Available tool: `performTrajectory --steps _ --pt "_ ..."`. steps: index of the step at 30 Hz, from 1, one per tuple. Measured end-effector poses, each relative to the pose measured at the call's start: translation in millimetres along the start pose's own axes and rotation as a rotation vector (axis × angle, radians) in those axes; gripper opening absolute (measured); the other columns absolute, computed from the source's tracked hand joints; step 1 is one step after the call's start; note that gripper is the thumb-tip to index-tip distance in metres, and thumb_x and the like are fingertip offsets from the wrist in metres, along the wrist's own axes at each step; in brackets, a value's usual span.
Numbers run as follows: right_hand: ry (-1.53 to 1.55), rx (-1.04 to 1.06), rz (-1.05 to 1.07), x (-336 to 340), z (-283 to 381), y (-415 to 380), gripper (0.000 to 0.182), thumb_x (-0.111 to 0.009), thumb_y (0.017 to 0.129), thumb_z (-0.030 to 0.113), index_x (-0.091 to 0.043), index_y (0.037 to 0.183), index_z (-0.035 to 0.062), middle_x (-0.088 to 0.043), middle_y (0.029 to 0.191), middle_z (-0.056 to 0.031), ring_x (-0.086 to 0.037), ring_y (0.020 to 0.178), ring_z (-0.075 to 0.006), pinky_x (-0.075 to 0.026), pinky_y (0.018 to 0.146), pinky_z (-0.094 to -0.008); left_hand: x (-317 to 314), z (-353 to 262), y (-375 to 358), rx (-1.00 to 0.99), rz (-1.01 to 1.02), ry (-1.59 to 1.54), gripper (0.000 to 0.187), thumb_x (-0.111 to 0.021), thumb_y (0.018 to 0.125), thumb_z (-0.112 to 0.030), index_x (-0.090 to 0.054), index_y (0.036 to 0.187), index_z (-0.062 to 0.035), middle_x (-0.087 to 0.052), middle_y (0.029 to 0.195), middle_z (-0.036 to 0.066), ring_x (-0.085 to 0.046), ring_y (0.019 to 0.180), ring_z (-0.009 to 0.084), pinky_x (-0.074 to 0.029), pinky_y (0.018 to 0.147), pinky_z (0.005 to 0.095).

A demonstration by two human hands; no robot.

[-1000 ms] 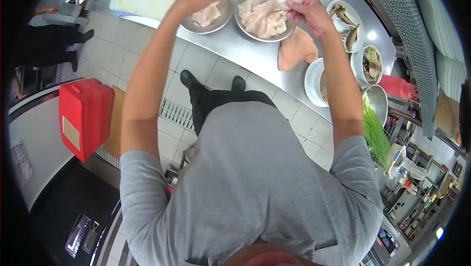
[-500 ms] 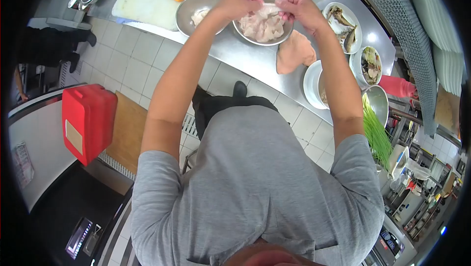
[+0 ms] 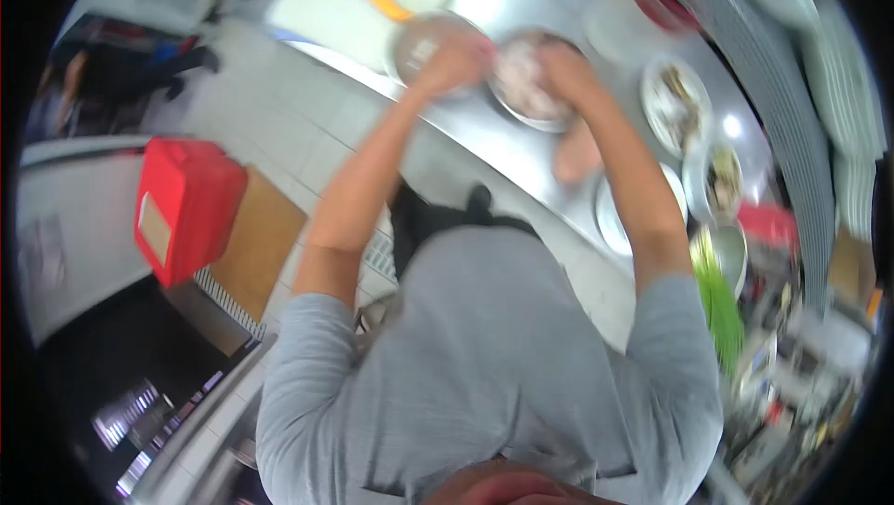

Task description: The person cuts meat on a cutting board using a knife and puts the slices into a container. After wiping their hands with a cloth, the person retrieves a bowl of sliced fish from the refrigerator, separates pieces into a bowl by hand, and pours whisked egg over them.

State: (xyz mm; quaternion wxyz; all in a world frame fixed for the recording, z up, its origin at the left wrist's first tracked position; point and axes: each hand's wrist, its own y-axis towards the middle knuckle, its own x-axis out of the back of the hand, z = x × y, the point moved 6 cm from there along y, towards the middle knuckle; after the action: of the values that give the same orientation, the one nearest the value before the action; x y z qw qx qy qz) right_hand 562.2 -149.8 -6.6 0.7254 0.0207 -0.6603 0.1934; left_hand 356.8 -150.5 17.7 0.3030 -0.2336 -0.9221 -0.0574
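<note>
My left hand (image 3: 458, 64) is at the right rim of a metal bowl (image 3: 410, 47) with a little pale food in it. My right hand (image 3: 566, 75) reaches over a second metal bowl (image 3: 537, 121) heaped with pale pink raw meat pieces (image 3: 521, 75). The hands are apart. Motion smears the fingers of both, so what they hold, if anything, does not show. A flat pink piece of what looks like raw meat or skin (image 3: 577, 153) lies on the steel table beside the second bowl, below my right hand.
A knife with an orange handle (image 3: 384, 2) lies on a white cutting board (image 3: 321, 0). To the right stand a plate of fish (image 3: 663, 119), a white bowl (image 3: 615, 221) and long green stalks (image 3: 717, 314). Another person (image 3: 140, 67) is at far left, beyond a red container (image 3: 191, 216).
Both hands earlier pinched a pale meat piece between them over the second bowl. The left hand has since moved left to the first bowl. The whole view has shifted and blurred.
</note>
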Motion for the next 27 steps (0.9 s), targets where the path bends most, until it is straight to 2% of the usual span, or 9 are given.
performTrajectory --steps 2,3,5,7,12,16,20,23,27 --pt "0.183 0.155 -0.127 11.0 5.8 -8.9 0.035 -0.073 0.075 0.014 -0.069 0.109 0.0043 -0.069 0.114 -0.0184 -0.064 0.108 -0.0362 -0.051 0.095 -0.0452 -35.8 45.2 4.9 -0.305 -0.182 0.248 0.023 -0.061 0.091 -0.024 -0.071 0.095 -0.0037 -0.072 0.096 0.017 -0.068 0.091 0.0324 -0.052 0.085 0.0437" --pt "0.271 0.186 -0.126 13.8 5.2 -12.6 0.036 -0.075 0.074 0.015 -0.070 0.107 0.0039 -0.070 0.112 -0.0181 -0.065 0.105 -0.0356 -0.051 0.092 -0.0445 -26.6 26.6 -6.6 -0.055 -0.152 0.175 0.020 -0.060 0.088 -0.022 -0.070 0.090 -0.0047 -0.071 0.092 0.018 -0.068 0.089 0.0347 -0.052 0.082 0.0463" --pt "0.382 0.196 -0.124 18.0 -1.5 -12.7 0.036 -0.079 0.071 0.017 -0.072 0.103 0.0031 -0.071 0.108 -0.0173 -0.067 0.098 -0.0345 -0.053 0.087 -0.0433 -25.9 20.9 -13.3 -0.049 -0.176 0.072 0.016 -0.066 0.082 -0.023 -0.071 0.088 -0.0088 -0.071 0.084 0.016 -0.069 0.081 0.0338 -0.053 0.077 0.0457" --pt "0.374 0.125 -0.160 32.1 -8.7 -19.5 0.029 -0.086 0.069 0.020 -0.067 0.077 0.0006 -0.067 0.070 -0.0126 -0.059 0.057 -0.0276 -0.047 0.056 -0.0411 -5.0 -3.7 -31.6 0.060 -0.142 -0.033 0.017 -0.072 0.078 -0.022 -0.072 0.088 -0.0089 -0.073 0.085 0.011 -0.071 0.080 0.0282 -0.055 0.071 0.0399" --pt "0.961 -0.041 -0.059 36.3 -25.0 -19.8 0.016 -0.080 0.077 0.006 -0.065 0.081 0.0043 -0.062 0.071 0.0016 -0.054 0.061 -0.0069 -0.041 0.054 -0.0251 -13.1 -6.3 -3.8 -0.040 -0.143 -0.074 0.029 -0.073 0.079 -0.027 -0.072 0.095 -0.0029 -0.073 0.091 0.016 -0.071 0.085 0.0292 -0.056 0.077 0.0396" --pt "1.203 -0.020 0.070 48.7 -5.6 -30.6 0.012 -0.070 0.081 0.002 -0.066 0.092 0.0066 -0.063 0.076 0.0048 -0.050 0.062 -0.0019 -0.036 0.054 -0.0197 -37.9 -11.6 30.1 -0.032 -0.239 -0.138 0.038 -0.075 0.076 -0.034 -0.072 0.098 -0.0031 -0.073 0.095 0.017 -0.071 0.088 0.0305 -0.055 0.080 0.0404" --pt "1.047 0.127 0.018 55.9 2.0 -30.2 0.018 -0.073 0.085 0.006 -0.069 0.102 0.0053 -0.065 0.090 0.0047 -0.057 0.082 -0.0063 -0.047 0.075 -0.0243 -67.1 -6.8 63.3 -0.126 0.016 -0.260 0.040 -0.079 0.070 -0.039 -0.073 0.094 -0.0076 -0.073 0.090 0.016 -0.067 0.079 0.0300 -0.053 0.074 0.0438" --pt "0.896 0.081 -0.028 82.9 13.4 -39.6 0.018 -0.075 0.085 0.006 -0.070 0.101 0.0061 -0.066 0.090 0.0037 -0.058 0.083 -0.0071 -0.049 0.076 -0.0263 -42.9 -24.5 52.9 -0.067 -0.029 -0.173 0.032 -0.079 0.069 -0.037 -0.074 0.080 -0.0076 -0.072 0.077 0.016 -0.066 0.069 0.0278 -0.053 0.066 0.0432" --pt "1.017 0.054 -0.024 73.0 -7.8 -31.3 0.016 -0.074 0.085 0.004 -0.070 0.100 0.0008 -0.069 0.087 0.0000 -0.060 0.076 -0.0064 -0.049 0.069 -0.0232 30.9 -39.8 24.7 -0.136 -0.028 -0.101 0.028 -0.073 0.084 -0.029 -0.074 0.101 -0.0076 -0.075 0.091 0.004 -0.069 0.082 0.0136 -0.055 0.073 0.0310"
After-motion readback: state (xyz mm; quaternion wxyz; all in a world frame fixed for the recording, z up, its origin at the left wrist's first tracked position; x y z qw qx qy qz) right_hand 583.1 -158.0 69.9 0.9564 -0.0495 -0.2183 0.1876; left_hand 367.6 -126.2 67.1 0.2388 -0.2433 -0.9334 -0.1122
